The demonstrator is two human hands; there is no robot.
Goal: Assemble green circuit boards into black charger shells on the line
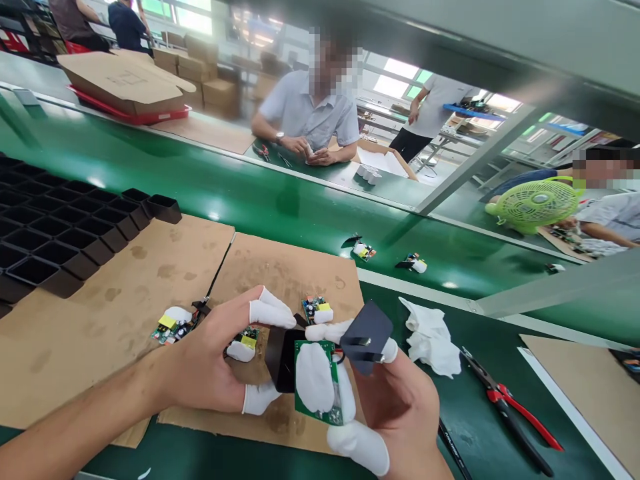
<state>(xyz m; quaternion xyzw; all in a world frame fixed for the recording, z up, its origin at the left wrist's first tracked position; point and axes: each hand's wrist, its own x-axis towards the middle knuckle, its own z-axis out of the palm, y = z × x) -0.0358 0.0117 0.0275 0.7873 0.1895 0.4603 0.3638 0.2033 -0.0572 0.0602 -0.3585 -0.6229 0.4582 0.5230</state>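
Observation:
My left hand (225, 360), with white finger cots on its tips, grips a black square plastic housing (281, 360) whose open end faces right. In my right hand (400, 407), also in finger cots, is a green circuit board (320, 383) with a white pad of compound over its face. Wires join the board to a black end cap with metal plug pins (367, 337), pinched in the same hand. The board's left edge is at the housing's mouth; whether it reaches inside I cannot tell. Behind my fingers lie more circuit boards (173, 325) on cardboard.
Rows of black housings (60, 233) stand at left on the cardboard sheet (200, 253). Red-black pliers (505, 397), crumpled tissue (433, 337) and a black pen-like tool (453, 447) lie at right. Boards (364, 251) rest on the green belt (280, 220). A person sits opposite; a green fan (537, 200) stands beyond.

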